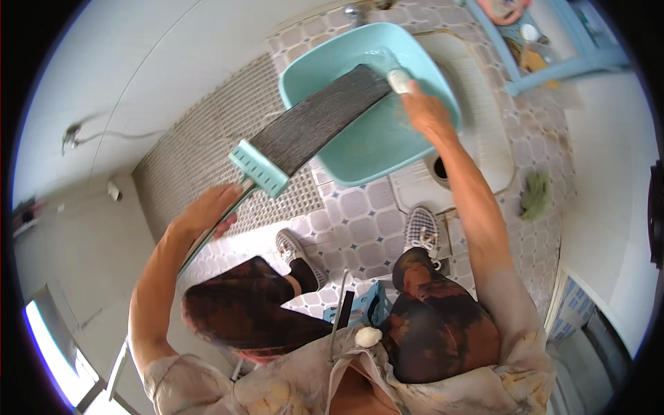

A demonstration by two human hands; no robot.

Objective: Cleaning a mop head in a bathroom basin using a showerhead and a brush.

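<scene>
My left hand (211,209) is closed round the thin green handle of a broom, just below its slotted pale-green head (259,168). From that head a long, flat sheet of dark bristles (321,119) slants up and right over the rim of a light-blue basin (370,178), its far end inside. Water lies in the basin, with a splash near the far wall. A pale, rounded thing (398,81), perhaps soap or a small brush, is gripped in my right hand (427,114), beside the far end of the bristles. Its exact kind is not plain.
Under the basin's right side is a white squat toilet (477,131) with a dark drain hole. A tap (353,12) stands behind the basin. A blue rack (567,69) holding small items is at upper right; a green cloth-like bundle (535,196) lies on the tiles.
</scene>
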